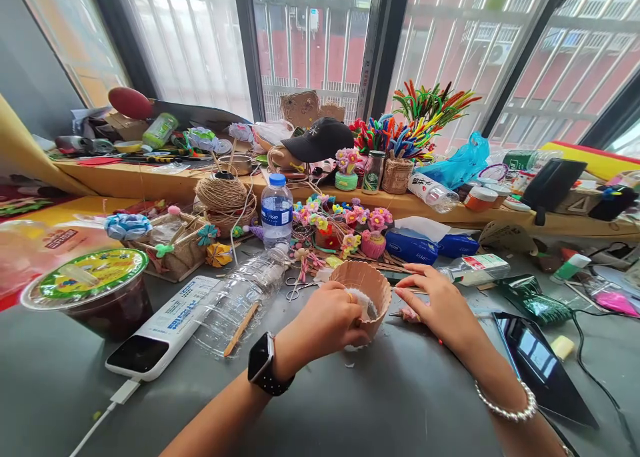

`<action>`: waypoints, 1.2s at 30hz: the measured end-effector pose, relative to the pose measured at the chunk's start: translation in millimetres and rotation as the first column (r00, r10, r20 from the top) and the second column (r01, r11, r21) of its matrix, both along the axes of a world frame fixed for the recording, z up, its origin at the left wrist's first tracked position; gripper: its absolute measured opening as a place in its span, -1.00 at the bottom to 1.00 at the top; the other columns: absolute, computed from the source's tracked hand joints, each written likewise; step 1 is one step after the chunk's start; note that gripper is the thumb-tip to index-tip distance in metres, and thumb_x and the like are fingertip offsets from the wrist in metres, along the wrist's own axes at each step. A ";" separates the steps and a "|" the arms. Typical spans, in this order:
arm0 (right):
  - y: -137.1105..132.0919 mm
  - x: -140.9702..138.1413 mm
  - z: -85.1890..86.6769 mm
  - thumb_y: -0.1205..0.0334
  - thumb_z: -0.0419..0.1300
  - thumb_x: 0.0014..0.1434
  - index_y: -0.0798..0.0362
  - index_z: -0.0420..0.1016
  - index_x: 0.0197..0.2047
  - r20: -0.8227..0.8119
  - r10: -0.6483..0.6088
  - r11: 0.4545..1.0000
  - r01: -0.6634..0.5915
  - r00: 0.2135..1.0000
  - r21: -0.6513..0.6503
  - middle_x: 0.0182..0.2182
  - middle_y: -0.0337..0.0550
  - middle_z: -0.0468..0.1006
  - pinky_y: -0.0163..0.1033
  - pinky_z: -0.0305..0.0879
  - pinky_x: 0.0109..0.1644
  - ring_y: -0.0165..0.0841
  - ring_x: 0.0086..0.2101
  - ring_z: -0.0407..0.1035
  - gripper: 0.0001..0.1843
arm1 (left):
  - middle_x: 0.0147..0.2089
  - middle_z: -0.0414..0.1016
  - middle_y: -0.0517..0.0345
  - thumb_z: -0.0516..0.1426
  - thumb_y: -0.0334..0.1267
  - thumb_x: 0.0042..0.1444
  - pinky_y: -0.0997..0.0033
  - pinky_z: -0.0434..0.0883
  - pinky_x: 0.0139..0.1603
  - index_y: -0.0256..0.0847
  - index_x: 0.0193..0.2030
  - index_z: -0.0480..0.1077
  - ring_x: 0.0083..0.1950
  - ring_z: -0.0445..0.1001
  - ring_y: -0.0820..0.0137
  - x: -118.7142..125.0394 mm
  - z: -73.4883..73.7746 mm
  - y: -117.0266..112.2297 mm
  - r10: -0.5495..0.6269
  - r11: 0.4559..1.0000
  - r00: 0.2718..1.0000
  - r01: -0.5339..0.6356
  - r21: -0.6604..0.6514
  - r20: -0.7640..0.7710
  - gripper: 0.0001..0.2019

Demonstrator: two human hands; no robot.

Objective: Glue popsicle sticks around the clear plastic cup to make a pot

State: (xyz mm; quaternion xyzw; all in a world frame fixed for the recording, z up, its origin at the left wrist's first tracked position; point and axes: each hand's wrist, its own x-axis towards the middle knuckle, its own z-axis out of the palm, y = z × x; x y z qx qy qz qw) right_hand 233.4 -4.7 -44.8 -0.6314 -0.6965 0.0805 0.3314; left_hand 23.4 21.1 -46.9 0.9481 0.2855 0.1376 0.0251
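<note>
Holding the ribbed brown paper cup (367,295) on the grey bench (390,403), my left hand (325,323) clenches its rim, white stuffing partly in; right hand (440,307) rests released beside it.

The left hand (325,323), with a watch (263,365) on its wrist, grips the near rim of a small brown paper cup (367,290) on the grey table (350,403), fingers against white stuffing inside. The right hand (437,307) rests just beside the cup, fingers loosely spread, touching a small pink piece (410,314). Scissors (296,286), a clear bottle (240,300) lying down and a phone (163,330) sit to the left.
</note>
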 end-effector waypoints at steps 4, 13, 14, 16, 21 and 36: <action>1.2 -5.5 0.5 -0.05 0.02 0.09 0.02 0.50 -0.36 -0.055 0.034 0.988 -0.042 0.998 -0.148 -0.27 -0.04 0.52 -0.11 0.18 -0.10 -0.15 -0.21 0.37 -0.63 | -0.49 0.52 0.23 0.18 -0.07 0.00 0.20 0.07 0.20 -0.16 -0.48 0.49 -0.33 0.48 0.39 -12.7 12.5 -1.8 -0.134 0.983 0.988 0.142 -0.113 0.074 -0.78; -0.6 -19.9 -1.3 -0.11 -0.11 0.17 0.00 0.44 -0.58 0.046 0.094 0.951 -0.076 0.994 -0.299 -0.51 -0.10 0.53 -0.22 0.03 -0.39 -0.23 -0.46 0.33 -0.48 | -0.44 0.52 0.06 0.04 -0.01 0.10 0.45 0.23 -0.44 -0.24 -0.35 0.46 -0.41 0.44 0.31 -31.7 33.7 5.0 0.539 0.817 0.843 -0.521 -0.246 0.003 -0.67; -1.1 -20.3 -0.7 -0.11 -0.10 0.17 0.01 0.42 -0.60 0.056 0.100 0.951 -0.079 0.993 -0.299 -0.53 -0.10 0.52 -0.22 0.02 -0.40 -0.24 -0.47 0.32 -0.48 | -0.49 0.50 0.07 0.03 -0.02 0.11 0.46 0.19 -0.48 -0.24 -0.41 0.45 -0.46 0.43 0.32 -30.0 30.8 7.5 0.547 0.798 0.837 -0.533 -0.281 -0.032 -0.66; -2.7 -20.7 1.2 -0.10 -0.09 0.18 0.01 0.42 -0.59 0.058 0.120 0.948 -0.097 0.991 -0.302 -0.53 -0.11 0.51 -0.23 0.02 -0.40 -0.25 -0.48 0.32 -0.49 | -0.57 0.46 0.10 -0.02 -0.06 0.13 0.50 0.14 -0.52 -0.24 -0.56 0.40 -0.53 0.39 0.38 -27.2 25.3 11.3 0.522 0.787 0.851 -0.506 -0.353 -0.057 -0.62; -7.4 -19.7 6.7 -0.15 -0.02 0.15 0.03 0.51 -0.47 -0.055 0.197 0.935 -0.205 0.979 -0.289 -0.48 -0.13 0.54 -0.26 0.07 -0.37 -0.26 -0.43 0.35 -0.51 | -0.66 0.36 0.15 -0.06 -0.28 0.09 0.51 0.00 -0.57 -0.26 -0.68 0.29 -0.63 0.20 0.50 -31.1 22.8 14.3 0.500 0.810 0.865 -0.486 -0.328 -0.046 -0.64; -13.4 -47.0 -50.0 -0.47 -0.03 -0.10 0.06 0.55 -0.24 -0.908 -0.086 0.960 -0.210 0.411 -0.186 -0.14 -0.01 0.53 -0.09 0.21 0.07 -0.19 -0.06 0.36 -0.22 | -0.15 0.53 -0.07 -0.27 0.00 0.21 0.31 0.32 -0.16 -0.24 -0.20 0.46 -0.13 0.47 0.22 -50.7 8.7 -20.4 0.626 0.735 0.731 -0.436 -0.519 0.272 -0.45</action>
